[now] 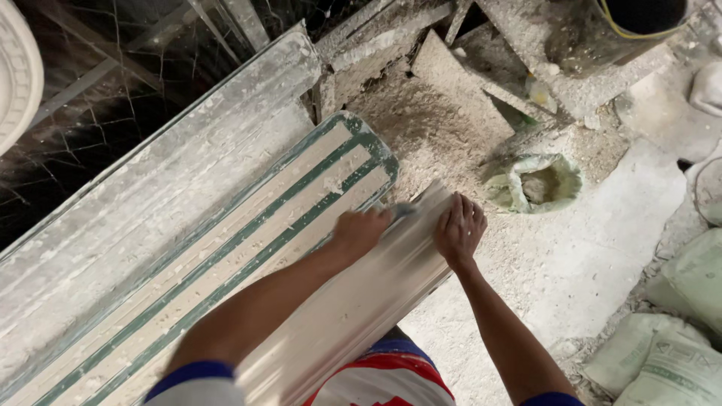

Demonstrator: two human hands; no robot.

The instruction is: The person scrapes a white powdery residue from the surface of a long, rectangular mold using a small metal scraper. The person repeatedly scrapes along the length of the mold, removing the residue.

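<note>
A long pale plaster cornice strip [353, 308] runs diagonally along the near edge of a worn workbench. My left hand [359, 229] is closed around a small metal scraping tool [402, 212] held against the strip's far end. My right hand [459, 229] lies flat on that end, fingers spread, pressing on it. Beside the strip lies a green-and-cream striped mould [248, 248], crusted with dried plaster.
A grey plaster-coated mould [158, 188] lies further left. An open sack of powder [535, 182] sits on the dusty floor, with filled sacks [669, 353] at the right. A dark bucket [639, 19] stands at the top right, and a white round ornament [16, 71] at the top left.
</note>
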